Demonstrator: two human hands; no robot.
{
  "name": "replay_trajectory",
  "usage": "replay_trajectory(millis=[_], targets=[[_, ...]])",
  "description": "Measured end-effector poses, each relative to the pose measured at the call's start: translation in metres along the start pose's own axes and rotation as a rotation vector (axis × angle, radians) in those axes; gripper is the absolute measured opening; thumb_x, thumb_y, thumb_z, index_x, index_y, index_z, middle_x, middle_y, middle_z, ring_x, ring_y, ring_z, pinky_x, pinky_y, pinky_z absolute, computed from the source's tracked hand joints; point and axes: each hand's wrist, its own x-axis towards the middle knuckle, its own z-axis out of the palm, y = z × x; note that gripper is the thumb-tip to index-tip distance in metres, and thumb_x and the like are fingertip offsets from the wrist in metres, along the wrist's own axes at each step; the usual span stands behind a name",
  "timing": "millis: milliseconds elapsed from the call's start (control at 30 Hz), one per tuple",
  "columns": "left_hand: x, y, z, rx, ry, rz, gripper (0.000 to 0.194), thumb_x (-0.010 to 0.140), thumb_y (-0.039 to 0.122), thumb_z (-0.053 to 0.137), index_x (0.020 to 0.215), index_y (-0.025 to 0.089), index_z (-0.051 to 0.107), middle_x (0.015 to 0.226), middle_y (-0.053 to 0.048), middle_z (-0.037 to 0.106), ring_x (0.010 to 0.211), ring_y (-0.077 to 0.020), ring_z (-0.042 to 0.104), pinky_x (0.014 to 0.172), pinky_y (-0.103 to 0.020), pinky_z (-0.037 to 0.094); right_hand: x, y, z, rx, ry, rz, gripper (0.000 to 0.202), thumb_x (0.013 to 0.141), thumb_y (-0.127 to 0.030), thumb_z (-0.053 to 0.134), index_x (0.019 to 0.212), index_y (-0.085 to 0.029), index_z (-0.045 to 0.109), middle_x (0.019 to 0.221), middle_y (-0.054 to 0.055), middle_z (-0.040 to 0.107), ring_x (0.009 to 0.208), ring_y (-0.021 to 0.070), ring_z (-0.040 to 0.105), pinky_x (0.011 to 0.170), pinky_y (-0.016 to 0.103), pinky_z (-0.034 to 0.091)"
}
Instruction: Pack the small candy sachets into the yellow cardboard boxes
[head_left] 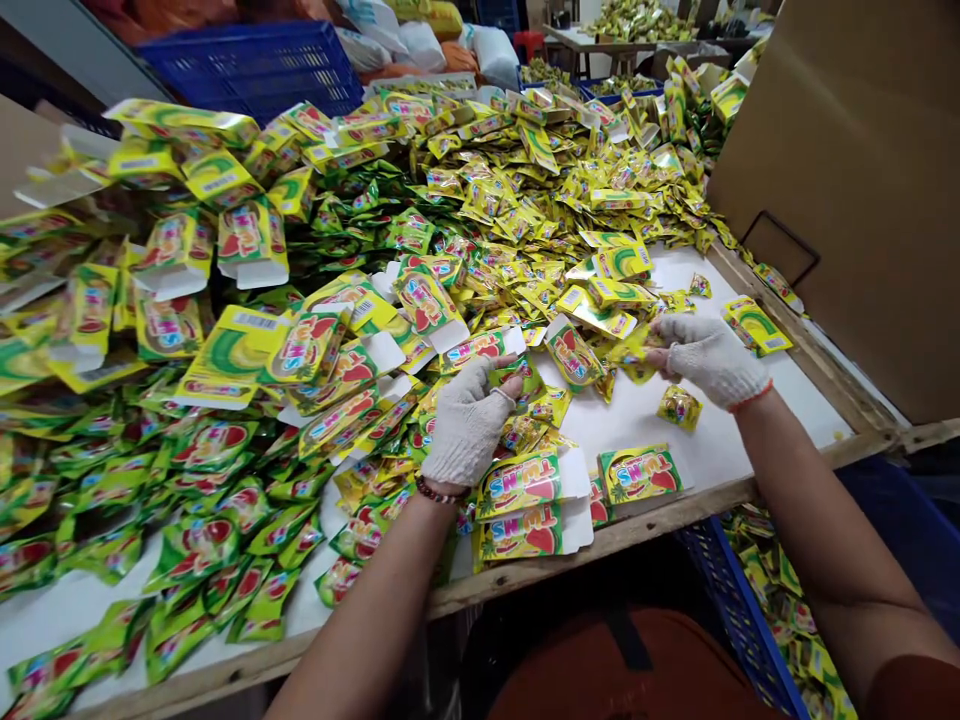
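Observation:
My left hand (469, 420), in a white glove with bare fingertips, is closed with thumb and forefinger at a green sachet (528, 380). The fingers of my right hand (709, 358), gloved the same way, pinch a yellow sachet (632, 352), slightly blurred. Between the hands, a small printed carton (574, 352) leans on the pile. Two open-flapped cartons (519, 484) lie in front of my left wrist, and another carton (639, 473) rests to their right. A single yellow sachet (679, 407) sits below my right hand.
Green sachets (199, 545) spread over the left of the white table. Yellow sachets (517, 200) heap at the back, with cartons (236, 355) piled at left. A cardboard sheet (847, 200) stands at right. Blue crates (255, 70) (750, 620) are behind and below the wooden edge.

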Motion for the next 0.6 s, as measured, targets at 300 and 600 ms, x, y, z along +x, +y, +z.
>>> replay_trajectory(millis=[300, 600], targets=[[-0.01, 0.004, 0.022, -0.558, -0.061, -0.174, 0.04, 0.074, 0.039, 0.073, 0.105, 0.021, 0.056, 0.098, -0.003, 0.068, 0.08, -0.0164, 0.068, 0.072, -0.035, 0.062, -0.011, -0.035, 0.096, 0.37, -0.265, 0.158, 0.035, 0.08, -0.041, 0.072, 0.096, -0.02, 0.049, 0.061, -0.002, 0.066, 0.046, 0.0114, 0.062, 0.037, 0.018, 0.048], [-0.011, 0.013, 0.017, -0.614, -0.008, -0.214, 0.038, 0.07, 0.032, 0.076, 0.1, 0.02, 0.058, 0.091, 0.0, 0.067, 0.073, -0.0127, 0.067, 0.069, -0.03, 0.062, -0.011, -0.025, 0.091, 0.314, -0.251, 0.138, 0.027, 0.083, -0.038, 0.069, 0.086, -0.019, 0.051, 0.058, -0.004, 0.061, 0.04, 0.0072, 0.054, 0.034, 0.015, 0.039]])
